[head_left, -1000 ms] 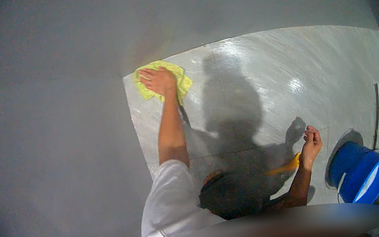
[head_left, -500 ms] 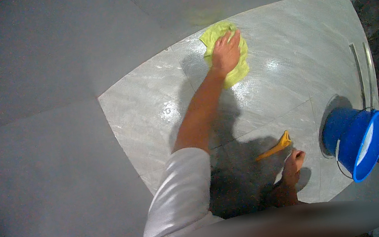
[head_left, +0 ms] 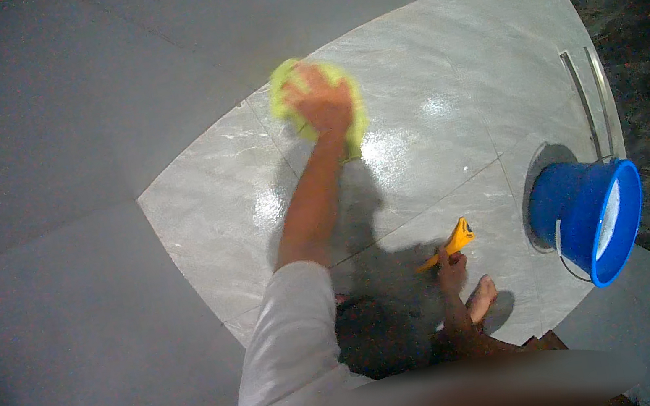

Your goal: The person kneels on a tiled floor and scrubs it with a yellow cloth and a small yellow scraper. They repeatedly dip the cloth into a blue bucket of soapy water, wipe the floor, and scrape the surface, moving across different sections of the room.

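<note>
My left hand (head_left: 322, 101) holds a yellow-green cloth (head_left: 355, 117) down against the grey tiled floor (head_left: 438, 57), close to the wall's lower edge. Motion blurs both the fingers and the cloth. A white sleeve covers the upper part of that arm. Lower and to the right, my right hand (head_left: 452, 269) is closed around the handle of a small yellow-orange tool with a flared head (head_left: 458, 240), which looks like a scraper. The head points up and right, and the grip is partly in shadow. A bare foot (head_left: 482, 295) rests just beside this hand.
A blue bucket (head_left: 563, 203) with a wire handle stands at the right, something whitish inside. Behind it is a metal track (head_left: 581, 99) along the floor's right edge, with dark flooring (head_left: 639, 68) beyond. Grey walls (head_left: 64, 329) border the floor at left and top. Wet tiles shine.
My left hand has slid the cloth leftward along the wall's edge. My right hand has come onto the yellow-orange tool, which lay apart from it before. The whole view has shifted slightly.
</note>
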Demonstrator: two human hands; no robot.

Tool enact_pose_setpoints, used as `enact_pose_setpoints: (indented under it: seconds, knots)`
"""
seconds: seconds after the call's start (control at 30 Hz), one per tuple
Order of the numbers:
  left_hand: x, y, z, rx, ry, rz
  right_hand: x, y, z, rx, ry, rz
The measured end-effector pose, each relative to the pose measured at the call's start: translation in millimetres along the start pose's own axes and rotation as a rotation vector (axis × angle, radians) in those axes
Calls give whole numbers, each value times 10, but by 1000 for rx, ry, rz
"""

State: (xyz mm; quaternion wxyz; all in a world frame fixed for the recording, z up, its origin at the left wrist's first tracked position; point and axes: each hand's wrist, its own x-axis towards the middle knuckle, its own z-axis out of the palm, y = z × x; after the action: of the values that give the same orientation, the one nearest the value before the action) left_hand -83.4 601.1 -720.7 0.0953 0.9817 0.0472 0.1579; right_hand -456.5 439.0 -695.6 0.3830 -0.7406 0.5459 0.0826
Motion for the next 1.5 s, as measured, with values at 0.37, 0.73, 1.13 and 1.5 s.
enact_pose_setpoints:
  seconds: [0.37, 0.73, 1.13, 1.5]
  knots:
    - [-1017, -35, -353, -412, -314, 986, 451, -700, -126, 397, 205, -423]
    - [-1774, -1719, -1287, 134, -167, -115, -412, -3080, 1942, -232, -336, -1142]
    - [-1789, -1684, -1273, 141, -185, -159, -771, -3371, 2412, -479, -336, -1007]
    - [-253, -2474, -766, 437, 32, -609, -15, -2709, 1319, 80, -139, -1011]
